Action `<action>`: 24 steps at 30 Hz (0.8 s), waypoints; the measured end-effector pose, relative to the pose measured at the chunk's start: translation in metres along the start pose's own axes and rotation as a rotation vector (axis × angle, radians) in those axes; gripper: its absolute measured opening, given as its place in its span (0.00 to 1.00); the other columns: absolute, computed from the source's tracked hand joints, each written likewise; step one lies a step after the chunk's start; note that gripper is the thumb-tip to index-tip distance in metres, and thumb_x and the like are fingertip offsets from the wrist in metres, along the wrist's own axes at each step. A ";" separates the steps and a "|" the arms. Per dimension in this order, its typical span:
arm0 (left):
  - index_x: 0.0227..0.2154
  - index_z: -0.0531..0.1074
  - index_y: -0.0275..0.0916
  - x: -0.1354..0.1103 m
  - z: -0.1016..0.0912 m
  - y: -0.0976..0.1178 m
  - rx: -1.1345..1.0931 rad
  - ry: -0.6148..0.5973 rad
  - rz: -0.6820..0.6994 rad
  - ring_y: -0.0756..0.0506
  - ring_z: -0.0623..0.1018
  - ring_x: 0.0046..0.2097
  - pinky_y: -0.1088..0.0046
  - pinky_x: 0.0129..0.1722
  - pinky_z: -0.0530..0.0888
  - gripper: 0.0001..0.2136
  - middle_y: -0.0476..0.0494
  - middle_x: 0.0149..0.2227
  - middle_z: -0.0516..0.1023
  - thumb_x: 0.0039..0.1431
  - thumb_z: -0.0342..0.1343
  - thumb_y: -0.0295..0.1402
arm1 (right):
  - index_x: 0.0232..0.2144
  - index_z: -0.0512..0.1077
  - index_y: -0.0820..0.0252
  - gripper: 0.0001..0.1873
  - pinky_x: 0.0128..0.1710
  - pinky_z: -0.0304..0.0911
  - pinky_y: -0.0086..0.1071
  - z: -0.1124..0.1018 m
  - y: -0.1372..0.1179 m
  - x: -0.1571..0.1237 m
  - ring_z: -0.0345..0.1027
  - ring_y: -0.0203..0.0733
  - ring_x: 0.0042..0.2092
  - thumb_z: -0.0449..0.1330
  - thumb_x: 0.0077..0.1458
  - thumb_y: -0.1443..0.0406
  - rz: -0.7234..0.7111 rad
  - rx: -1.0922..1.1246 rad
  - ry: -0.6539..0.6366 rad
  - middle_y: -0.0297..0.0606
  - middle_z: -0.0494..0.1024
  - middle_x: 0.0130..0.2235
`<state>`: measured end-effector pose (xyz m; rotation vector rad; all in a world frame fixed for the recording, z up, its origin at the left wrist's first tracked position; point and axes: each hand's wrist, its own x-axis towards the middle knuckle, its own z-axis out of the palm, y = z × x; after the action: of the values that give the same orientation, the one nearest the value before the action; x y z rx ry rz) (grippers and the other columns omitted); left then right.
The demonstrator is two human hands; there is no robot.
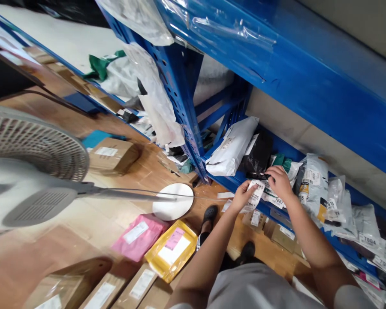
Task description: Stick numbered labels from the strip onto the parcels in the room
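My left hand [242, 196] pinches a strip of white number labels [256, 194] printed with 1005 and 1006. Close beside it, my right hand [279, 179] has its fingers drawn together at the lower edge of a black plastic parcel [258, 155]. Whatever sits between those fingertips is too small to make out. A large white mailer [233, 146] leans to the left of the black parcel on the blue shelf. Partly behind my right hand is a green and white parcel [282, 162], and a label reading 1002 [279, 201] shows below the hand.
Grey mailers [313, 182] with number labels line the shelf to the right. A blue beam [276, 60] crosses overhead. A standing fan [35, 171] is at the left, its round base [173, 201] on the floor. Pink [140, 236] and yellow [172, 251] parcels lie near boxes [141, 285].
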<state>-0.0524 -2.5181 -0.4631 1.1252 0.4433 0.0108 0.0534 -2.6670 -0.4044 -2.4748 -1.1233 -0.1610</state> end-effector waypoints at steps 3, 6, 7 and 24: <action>0.27 0.74 0.36 0.021 0.013 -0.006 -0.077 -0.003 -0.002 0.50 0.72 0.28 0.74 0.30 0.69 0.28 0.49 0.26 0.76 0.31 0.69 0.56 | 0.36 0.78 0.59 0.19 0.50 0.67 0.39 0.003 0.006 0.010 0.69 0.46 0.47 0.50 0.54 0.78 -0.024 0.017 -0.147 0.42 0.78 0.39; 0.32 0.76 0.35 0.033 0.025 -0.016 -0.132 0.040 -0.013 0.49 0.74 0.28 0.73 0.30 0.70 0.30 0.46 0.28 0.78 0.31 0.69 0.56 | 0.37 0.77 0.59 0.18 0.48 0.67 0.37 0.008 0.013 0.005 0.71 0.45 0.44 0.50 0.54 0.77 0.032 0.009 -0.203 0.42 0.79 0.38; 0.34 0.77 0.35 0.035 0.028 -0.020 -0.141 0.063 -0.017 0.48 0.74 0.28 0.73 0.30 0.70 0.30 0.45 0.28 0.79 0.34 0.68 0.55 | 0.37 0.77 0.59 0.18 0.47 0.67 0.36 0.009 0.014 0.002 0.71 0.45 0.44 0.50 0.54 0.77 0.048 0.019 -0.201 0.41 0.80 0.38; 0.17 0.69 0.39 0.044 0.030 -0.034 0.180 0.296 -0.166 0.49 0.69 0.22 0.75 0.25 0.63 0.16 0.52 0.16 0.69 0.47 0.64 0.43 | 0.35 0.72 0.58 0.07 0.33 0.64 0.32 0.028 0.000 0.002 0.70 0.42 0.34 0.65 0.52 0.67 0.246 -0.207 -0.136 0.40 0.70 0.40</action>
<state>-0.0087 -2.5489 -0.4971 1.2661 0.8134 -0.0081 0.0535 -2.6538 -0.4295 -2.8204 -0.8804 -0.0377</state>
